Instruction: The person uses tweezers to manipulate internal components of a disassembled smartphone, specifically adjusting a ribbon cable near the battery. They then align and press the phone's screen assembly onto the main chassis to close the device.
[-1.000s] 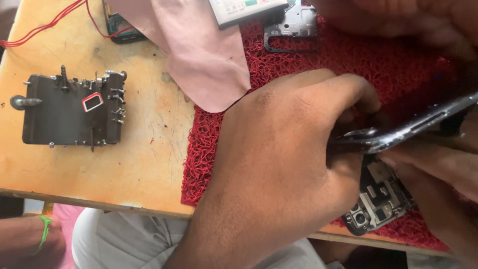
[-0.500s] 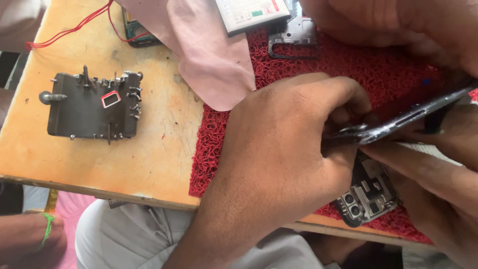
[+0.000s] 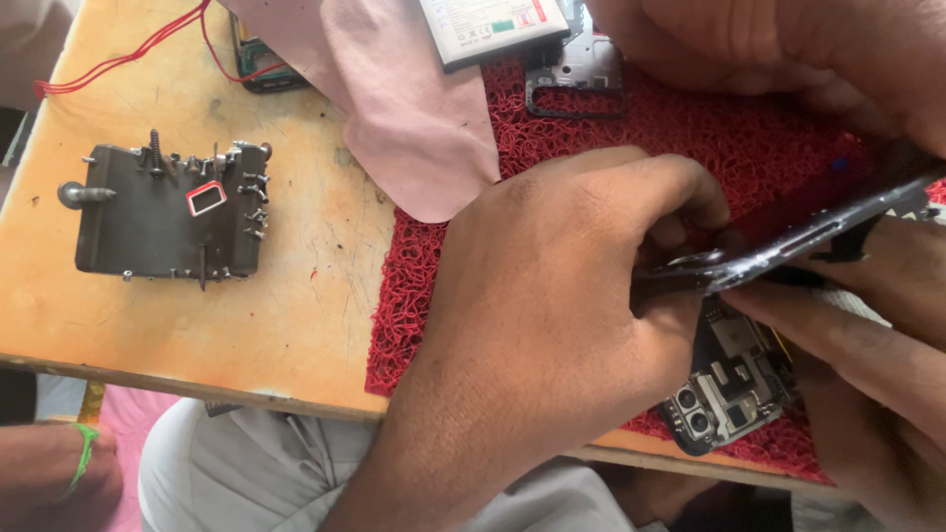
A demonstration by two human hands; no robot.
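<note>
Your left hand [image 3: 552, 325] and right hand [image 3: 867, 335] grip a thin dark phone panel [image 3: 788, 246] over the red mesh mat [image 3: 631, 148], right of the black magnetic screw pad [image 3: 158, 222].

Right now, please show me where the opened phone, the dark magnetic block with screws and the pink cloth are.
opened phone [image 3: 729, 389]: head view, on its exposed circuit board.
dark magnetic block [image 3: 148, 232]: head view, on its bare top face.
pink cloth [image 3: 414, 118]: head view, on its middle fold.

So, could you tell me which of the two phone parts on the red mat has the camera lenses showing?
The opened phone body at the mat's near edge, under the hands; the dark bracket at the far edge shows none.
</note>
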